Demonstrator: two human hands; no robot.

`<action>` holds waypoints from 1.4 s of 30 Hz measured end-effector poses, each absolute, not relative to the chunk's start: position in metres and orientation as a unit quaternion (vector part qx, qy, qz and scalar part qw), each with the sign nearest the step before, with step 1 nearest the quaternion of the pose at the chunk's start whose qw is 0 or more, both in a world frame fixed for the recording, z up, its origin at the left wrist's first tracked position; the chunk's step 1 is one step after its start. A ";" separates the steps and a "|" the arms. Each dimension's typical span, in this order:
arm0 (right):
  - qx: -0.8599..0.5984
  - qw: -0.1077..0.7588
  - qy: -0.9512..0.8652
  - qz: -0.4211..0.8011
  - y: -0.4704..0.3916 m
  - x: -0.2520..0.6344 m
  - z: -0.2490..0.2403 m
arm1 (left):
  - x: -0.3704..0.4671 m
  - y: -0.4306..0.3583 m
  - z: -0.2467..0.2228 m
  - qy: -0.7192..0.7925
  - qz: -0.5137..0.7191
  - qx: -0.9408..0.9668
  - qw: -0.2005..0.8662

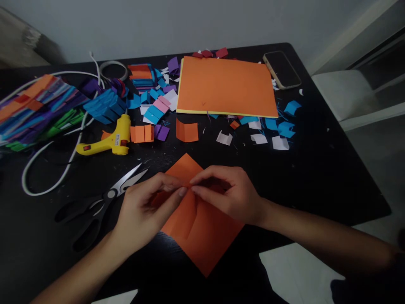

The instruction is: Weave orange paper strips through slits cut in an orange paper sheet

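An orange sheet of paper [209, 240] lies turned cornerwise on the black table in front of me. Above its middle, my left hand [148, 207] and my right hand [228, 192] meet, thumb and forefinger of each pinched on a raised bit of orange paper. The fingers cover most of that bit, so I cannot make out its exact fold. Black-handled scissors [109, 196] rest with blades parted, just left of my left hand. Beyond the hands sits a small creased orange paper piece [187, 131].
A yellow glue gun [110, 139] with a white cable [30, 185] lies at left, near bundles of folded paper strips [34, 105]. Farther back are a tape roll [114, 69], a stack of orange sheets [228, 86], a phone [282, 69] and scattered paper scraps [280, 142].
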State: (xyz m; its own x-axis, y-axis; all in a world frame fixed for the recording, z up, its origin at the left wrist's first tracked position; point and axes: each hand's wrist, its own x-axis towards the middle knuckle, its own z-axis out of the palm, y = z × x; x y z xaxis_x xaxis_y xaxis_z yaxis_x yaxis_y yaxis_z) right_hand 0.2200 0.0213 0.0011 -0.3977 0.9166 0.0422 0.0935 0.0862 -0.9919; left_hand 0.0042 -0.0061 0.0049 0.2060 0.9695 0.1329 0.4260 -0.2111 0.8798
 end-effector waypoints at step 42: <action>-0.403 0.351 -0.594 0.601 0.020 0.220 0.002 | 0.006 -0.009 0.003 0.513 0.393 0.670 0.365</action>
State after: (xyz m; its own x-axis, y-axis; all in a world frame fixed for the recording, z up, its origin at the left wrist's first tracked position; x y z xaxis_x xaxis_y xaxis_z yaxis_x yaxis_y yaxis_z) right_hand 0.2200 0.0201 0.0016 -0.4281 0.9011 -0.0687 0.0570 -0.0489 -0.9972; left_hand 0.0059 -0.0087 0.0032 0.1641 0.9745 0.1528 0.4002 -0.2073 0.8927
